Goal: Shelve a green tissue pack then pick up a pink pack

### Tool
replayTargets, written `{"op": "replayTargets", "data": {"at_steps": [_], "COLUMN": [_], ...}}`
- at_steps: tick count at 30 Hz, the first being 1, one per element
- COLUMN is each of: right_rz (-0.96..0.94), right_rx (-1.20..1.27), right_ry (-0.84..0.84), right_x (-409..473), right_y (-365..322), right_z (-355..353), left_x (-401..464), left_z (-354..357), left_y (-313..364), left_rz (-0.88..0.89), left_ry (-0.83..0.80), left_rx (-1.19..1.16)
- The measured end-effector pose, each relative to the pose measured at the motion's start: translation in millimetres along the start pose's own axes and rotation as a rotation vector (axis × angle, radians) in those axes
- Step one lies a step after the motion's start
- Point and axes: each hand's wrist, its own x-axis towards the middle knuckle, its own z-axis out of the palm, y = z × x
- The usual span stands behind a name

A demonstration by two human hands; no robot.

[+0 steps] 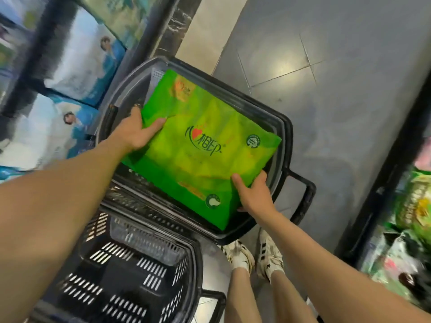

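A green pack (205, 145) sits tilted across the upper basket (283, 127) of a shopping cart. Your left hand (136, 131) grips its far-left edge, your right hand (255, 194) pinches the near corner; keep both holds firm and level it inside the rim.

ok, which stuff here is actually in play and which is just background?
In play:
green pack
left hand, gripping its left edge
right hand, gripping its near corner
upper basket, under the pack

Background:
lower basket
blue-white packs on left shelf
goods on right shelf
shoes
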Motion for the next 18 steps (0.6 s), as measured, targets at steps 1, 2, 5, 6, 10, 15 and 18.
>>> {"op": "replayTargets", "data": {"at_steps": [1, 2, 5, 6, 10, 15, 18], "right_rz": [-0.017, -0.027, -0.031, -0.032, -0.093, -0.254, -0.334], "right_rx": [0.021, 0.045, 0.198, 0.262, 0.412, 0.297, 0.238], "right_ry": [-0.001, -0.007, -0.016, -0.010, -0.001, -0.011, -0.049], "right_x": [-4, -7, -20, -24, -39, -77, -115], "right_y": [0, 0, -7, -12, -49, -103, -135], "right_z": [-3, -6, -20, -25, -53, -99, -129], "left_x": [-5, -12, -35, -43, -82, -162, -220], "left_z": [-1, -4, -14, -20, -40, -57, -71], "left_y": [0, 2, 6, 8, 10, 22, 34], "left_rz": [-0.003, -0.005, -0.019, -0.021, -0.090, -0.124, -0.111], "left_ry": [0.008, 0.017, 0.062, 0.084, 0.119, 0.106, 0.155], "left_rx": [-0.036, -0.065, -0.141, -0.181, -0.426, -0.771, -0.911]}}
